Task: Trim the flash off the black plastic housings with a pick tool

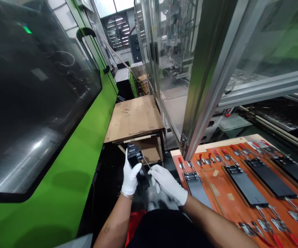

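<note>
1. Dark clothing (164,230) fills the bottom edge, with a red item (135,224) beside it at 7 o'clock.
2. Gloved in white, the left hand (130,175) grasps a black part (135,156) upright, at the centre of the view.
3. Also gloved, the right hand (167,184) pinches a thin metal tool (146,162), its tip at the part's edge.
4. At 3 o'clock, an orange fixture board (213,186) carries black plates (247,186) under red-handled toggle clamps (265,225).
5. A green machine housing (48,193) stands at 9 o'clock; a cardboard sheet (133,119) lies on a wooden stand (151,151) at 12 o'clock.
</note>
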`<state>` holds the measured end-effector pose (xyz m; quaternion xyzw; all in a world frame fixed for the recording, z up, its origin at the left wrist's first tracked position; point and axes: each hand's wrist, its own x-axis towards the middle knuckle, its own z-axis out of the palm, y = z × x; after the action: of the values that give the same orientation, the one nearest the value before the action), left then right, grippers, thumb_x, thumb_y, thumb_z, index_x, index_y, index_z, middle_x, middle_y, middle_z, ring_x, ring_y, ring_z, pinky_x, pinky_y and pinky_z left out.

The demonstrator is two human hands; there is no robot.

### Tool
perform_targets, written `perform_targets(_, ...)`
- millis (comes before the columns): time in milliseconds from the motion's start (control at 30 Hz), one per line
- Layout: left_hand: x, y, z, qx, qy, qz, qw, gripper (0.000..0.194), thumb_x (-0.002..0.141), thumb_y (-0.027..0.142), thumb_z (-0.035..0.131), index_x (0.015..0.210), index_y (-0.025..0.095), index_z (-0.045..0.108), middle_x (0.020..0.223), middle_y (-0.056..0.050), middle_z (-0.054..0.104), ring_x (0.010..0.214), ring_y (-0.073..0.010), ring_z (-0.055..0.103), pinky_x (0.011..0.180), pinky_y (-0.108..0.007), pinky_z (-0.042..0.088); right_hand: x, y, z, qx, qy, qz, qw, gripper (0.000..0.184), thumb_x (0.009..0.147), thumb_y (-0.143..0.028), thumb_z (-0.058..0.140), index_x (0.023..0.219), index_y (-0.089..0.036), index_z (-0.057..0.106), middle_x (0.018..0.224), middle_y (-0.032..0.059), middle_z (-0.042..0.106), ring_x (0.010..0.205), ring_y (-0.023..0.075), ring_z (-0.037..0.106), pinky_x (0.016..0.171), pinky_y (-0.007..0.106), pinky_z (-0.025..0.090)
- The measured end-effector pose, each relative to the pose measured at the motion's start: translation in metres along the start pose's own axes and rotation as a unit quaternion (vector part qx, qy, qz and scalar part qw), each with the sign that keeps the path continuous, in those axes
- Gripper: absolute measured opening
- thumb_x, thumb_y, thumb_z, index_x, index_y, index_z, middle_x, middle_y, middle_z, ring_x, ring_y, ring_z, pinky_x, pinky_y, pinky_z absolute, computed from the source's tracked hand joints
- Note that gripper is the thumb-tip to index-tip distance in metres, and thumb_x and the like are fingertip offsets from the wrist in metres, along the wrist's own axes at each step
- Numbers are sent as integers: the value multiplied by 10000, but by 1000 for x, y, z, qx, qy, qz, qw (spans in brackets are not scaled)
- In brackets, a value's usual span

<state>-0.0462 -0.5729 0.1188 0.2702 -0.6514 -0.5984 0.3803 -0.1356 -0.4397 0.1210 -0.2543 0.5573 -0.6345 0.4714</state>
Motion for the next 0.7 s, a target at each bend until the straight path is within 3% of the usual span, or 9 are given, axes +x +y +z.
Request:
perform_targets(133, 1, -2, 3, -1, 7, 7, 1000, 923, 754, 533, 794, 1550, 210, 456, 1479, -152, 598, 1347, -355, 572, 1193, -494, 383, -4, -2, 6, 89, -18, 1, 996, 418, 767, -622, 626, 830, -224, 517, 476, -94, 517, 289, 71, 333, 337, 211, 176)
perform_targets(300, 3, 0, 5, 26, 19, 28, 999, 970, 721, 473, 835, 1564, 222, 428, 1481, -136, 603, 1345, -319, 583, 1159, -425, 435, -12, -10, 10, 211, -102, 7, 972, 390, 791, -577, 681, 852, -215, 551, 420, -125, 455, 273, 53, 217, 326, 212, 157)
perform_targets(400, 0, -1, 3, 13, 25, 12, 1000, 866, 724, 482, 827, 1493, 226, 524, 1432, -123, 641, 1344, -325, 580, 1178, -446, 408, -5, -15, 13, 202, -35, -11, 979, 435, 766, -614, 713, 828, -212, 559, 455, -102, 500, 289, 50, 273, 333, 211, 145)
perform_targets(500, -7, -4, 1, -43, 1, -33, 999, 716, 720, 516, 813, 1339, 198, 649, 1303, -133, 708, 1240, -348, 645, 1154, -495, 426, 7, -18, 15, 184, 22, -16, 983, 531, 694, -667, 772, 681, -226, 477, 459, -100, 478, 297, 32, 274, 331, 210, 145)
perform_targets(600, -15, -4, 1, -102, -30, -71, 992, 630, 688, 522, 826, 1208, 186, 708, 1218, -133, 741, 1174, -359, 676, 1126, -511, 451, 15, -22, 18, 200, 7, -23, 979, 602, 690, -718, 766, 619, -239, 408, 410, -118, 392, 289, 31, 243, 322, 215, 151)
perform_targets(700, -22, 0, 1, -128, -42, -83, 987, 592, 661, 501, 844, 1149, 188, 728, 1194, -125, 751, 1182, -365, 672, 1142, -513, 438, 16, -25, 20, 225, -21, -23, 974, 619, 658, -714, 807, 671, -239, 409, 432, -125, 423, 290, 28, 241, 318, 204, 152)
